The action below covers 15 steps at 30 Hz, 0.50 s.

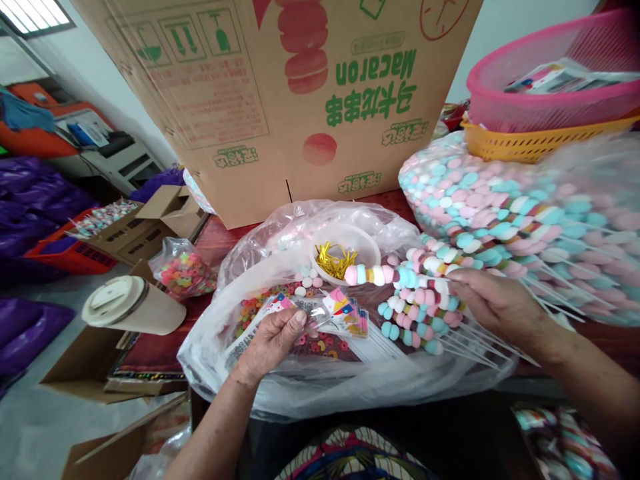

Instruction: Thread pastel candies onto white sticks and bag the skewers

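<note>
My right hand (pixel 493 303) pinches the white stick of a candy skewer (pixel 381 275), threaded with pink, white, yellow and blue pieces, held level and pointing left. Below it, several more candy skewers (pixel 417 313) lie in a bunch, sticks toward me. My left hand (pixel 275 337) is closed, thumb on forefinger, on the edge of a clear plastic sleeve (pixel 316 313). Around that hand lie printed sleeves (pixel 350 313) with colourful tops, above loose ring candies (pixel 325 345). A white bowl (pixel 367 248) of gold twist ties (pixel 334 261) stands just behind the skewer's tip.
A large clear bag (pixel 210 347) lies spread under everything. Behind it stands a tall carton (pixel 295 160). To the right, a bulging bag of candies (pixel 460 177) has more skewers on it, beneath orange and pink baskets (pixel 525 107). A lidded cup (pixel 135 305) is at left.
</note>
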### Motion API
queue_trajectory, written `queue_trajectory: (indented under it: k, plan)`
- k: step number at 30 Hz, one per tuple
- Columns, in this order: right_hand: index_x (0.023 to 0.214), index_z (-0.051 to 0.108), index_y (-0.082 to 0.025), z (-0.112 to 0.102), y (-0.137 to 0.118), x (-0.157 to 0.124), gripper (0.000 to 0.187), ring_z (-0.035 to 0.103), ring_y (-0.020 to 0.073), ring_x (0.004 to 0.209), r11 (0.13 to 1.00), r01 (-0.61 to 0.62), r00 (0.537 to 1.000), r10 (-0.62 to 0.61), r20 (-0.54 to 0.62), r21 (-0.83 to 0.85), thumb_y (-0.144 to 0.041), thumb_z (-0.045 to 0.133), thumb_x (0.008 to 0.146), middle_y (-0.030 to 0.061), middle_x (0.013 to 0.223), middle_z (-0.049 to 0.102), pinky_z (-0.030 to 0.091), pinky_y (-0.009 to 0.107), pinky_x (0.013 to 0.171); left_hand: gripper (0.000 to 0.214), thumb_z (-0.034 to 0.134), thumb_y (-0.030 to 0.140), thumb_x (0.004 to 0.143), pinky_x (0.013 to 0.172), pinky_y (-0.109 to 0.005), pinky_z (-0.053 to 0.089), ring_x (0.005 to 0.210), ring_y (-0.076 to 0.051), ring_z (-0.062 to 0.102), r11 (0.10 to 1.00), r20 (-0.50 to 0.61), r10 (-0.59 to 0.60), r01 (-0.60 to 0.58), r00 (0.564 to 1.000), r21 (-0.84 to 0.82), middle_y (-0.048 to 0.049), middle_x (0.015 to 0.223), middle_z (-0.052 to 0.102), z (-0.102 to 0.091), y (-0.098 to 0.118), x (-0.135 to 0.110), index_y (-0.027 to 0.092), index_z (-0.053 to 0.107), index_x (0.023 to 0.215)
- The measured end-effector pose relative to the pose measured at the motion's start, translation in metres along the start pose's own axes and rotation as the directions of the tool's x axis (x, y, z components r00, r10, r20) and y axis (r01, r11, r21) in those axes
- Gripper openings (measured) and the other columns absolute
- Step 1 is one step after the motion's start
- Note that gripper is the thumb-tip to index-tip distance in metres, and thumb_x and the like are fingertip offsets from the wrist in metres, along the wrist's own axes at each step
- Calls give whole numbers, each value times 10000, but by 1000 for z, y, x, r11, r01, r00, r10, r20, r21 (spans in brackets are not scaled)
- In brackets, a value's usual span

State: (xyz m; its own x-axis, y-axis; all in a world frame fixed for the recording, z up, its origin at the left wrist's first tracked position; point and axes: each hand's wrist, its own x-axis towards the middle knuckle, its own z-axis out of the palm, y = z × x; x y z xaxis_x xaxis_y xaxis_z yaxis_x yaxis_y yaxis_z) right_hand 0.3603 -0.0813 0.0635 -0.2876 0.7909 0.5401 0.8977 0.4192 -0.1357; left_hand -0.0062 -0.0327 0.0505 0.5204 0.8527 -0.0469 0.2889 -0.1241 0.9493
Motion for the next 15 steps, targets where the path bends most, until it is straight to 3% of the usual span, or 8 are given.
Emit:
queue_trajectory:
  k: [3,8,11,15]
  plan:
    - [968,614,-182,2,-1,-1,212,690,207,845,999,16,999,-18,49,42,-204,413,902,100,915,724,553,311,750,482,440,503,900,514,-230,372,519,-99,429,998,-31,-16,14,999,-64,-6,563,552,2,-2,1,141,702,720]
    - [992,612,-172,1,1,-2,204,684,206,831,989,125,992,-126,-1,80,-154,442,882,105,909,719,553,318,737,497,418,487,917,518,-248,386,532,-110,449,990,-55,-54,47,997,-131,-33,596,583,2,-9,3,126,695,718]
    - [996,598,-148,-2,2,-3,195,678,199,818,984,172,985,-173,3,42,-135,437,887,118,881,709,542,306,738,481,433,483,911,505,-244,377,535,-107,428,997,-87,-47,42,995,-58,-24,583,554,0,-9,4,131,668,681]
    - [999,613,-150,-3,4,-4,228,663,205,807,989,135,981,-141,132,52,-149,428,866,117,882,702,532,317,719,456,426,451,920,500,-230,375,544,-99,406,989,-80,57,-46,995,139,-3,570,504,-3,-3,5,138,627,657]
